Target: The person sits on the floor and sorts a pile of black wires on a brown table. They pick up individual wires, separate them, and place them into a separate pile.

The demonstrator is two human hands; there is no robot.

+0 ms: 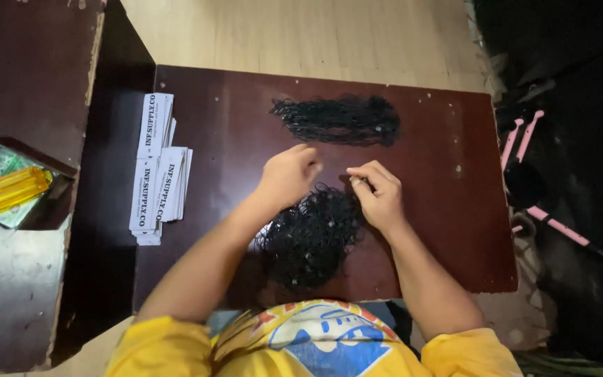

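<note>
On a dark brown table (441, 209) lies a tangled heap of thin black strings with small pale ends (312, 241), close to my body. My left hand (289, 174) and my right hand (378, 192) hover over the heap's far edge, fingers pinched. A fine black strand seems to run between them; it is too thin to see well. Further away rests a neat laid-out bundle of the same black strings (340, 120).
Stacks of white paper tags with black print (158, 167) lie at the table's left edge. A yellow transparent object (5, 192) sits on a lower surface far left. Pink-and-black tool handles (525, 150) stand to the right. Pale wooden floor (301, 35) beyond.
</note>
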